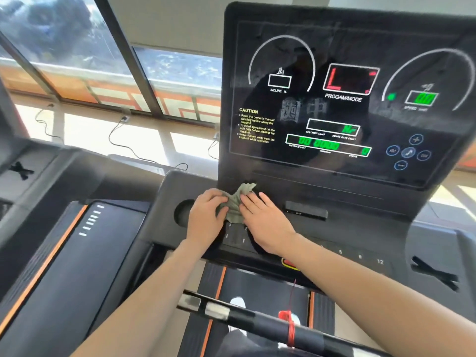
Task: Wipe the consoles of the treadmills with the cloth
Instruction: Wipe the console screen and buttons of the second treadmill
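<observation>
Gripping bunched cloth [235,207] in curled left fingers [218,199]; right fingers [251,202] flat on it.

Head-worn view, close above console [360,228]

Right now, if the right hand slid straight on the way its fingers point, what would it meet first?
The cloth: the right hand lies flat against its edge. Past that, probably the foot of the upright console, though depth is unclear.
</observation>
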Motion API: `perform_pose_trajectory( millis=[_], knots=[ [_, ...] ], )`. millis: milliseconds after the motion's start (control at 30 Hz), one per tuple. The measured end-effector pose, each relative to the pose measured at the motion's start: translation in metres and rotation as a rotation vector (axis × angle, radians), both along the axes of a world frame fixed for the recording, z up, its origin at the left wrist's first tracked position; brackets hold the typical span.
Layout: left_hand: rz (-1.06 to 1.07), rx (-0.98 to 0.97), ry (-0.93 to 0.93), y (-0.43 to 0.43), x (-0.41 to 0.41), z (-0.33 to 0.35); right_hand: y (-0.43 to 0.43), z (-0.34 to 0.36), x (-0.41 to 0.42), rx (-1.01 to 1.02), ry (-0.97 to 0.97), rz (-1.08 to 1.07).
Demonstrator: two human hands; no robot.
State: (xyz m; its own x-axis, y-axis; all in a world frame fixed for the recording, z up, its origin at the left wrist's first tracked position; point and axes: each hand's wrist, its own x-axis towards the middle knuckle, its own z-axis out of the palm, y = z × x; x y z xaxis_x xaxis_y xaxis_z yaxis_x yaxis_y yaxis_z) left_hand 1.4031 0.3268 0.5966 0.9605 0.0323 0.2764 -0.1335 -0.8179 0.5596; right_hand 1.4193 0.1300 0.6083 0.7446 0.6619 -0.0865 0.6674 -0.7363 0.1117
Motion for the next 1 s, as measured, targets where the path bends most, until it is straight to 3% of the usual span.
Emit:
perform_pose_trajectory(
  millis=[200,267,400,633,800,1000],
  knots=[
    [-0.104,-0.085,0.07,0.002,-0.035,0.0,-0.002,-0.003,-0.032,0.206,0.071,-0.048],
    [-0.012,-0.195,0.066,0.005,-0.043,0.004,0.007,0.0,-0.035,0.227,0.139,-0.047],
    [0.236,-0.109,0.011,0.013,-0.055,0.006,0.025,-0.006,-0.015,0.151,0.108,0.001],
    [0.253,-0.064,0.24,0.003,-0.063,-0.008,-0.015,0.005,0.005,0.014,-0.058,-0.076],
    [0.299,-0.065,0.272,-0.001,-0.065,-0.01,-0.056,-0.003,-0.028,0.02,-0.018,-0.157],
    [0.304,-0.032,0.249,-0.004,-0.071,-0.01,0.009,0.001,0.0,0.029,-0.003,-0.022]
  ],
)
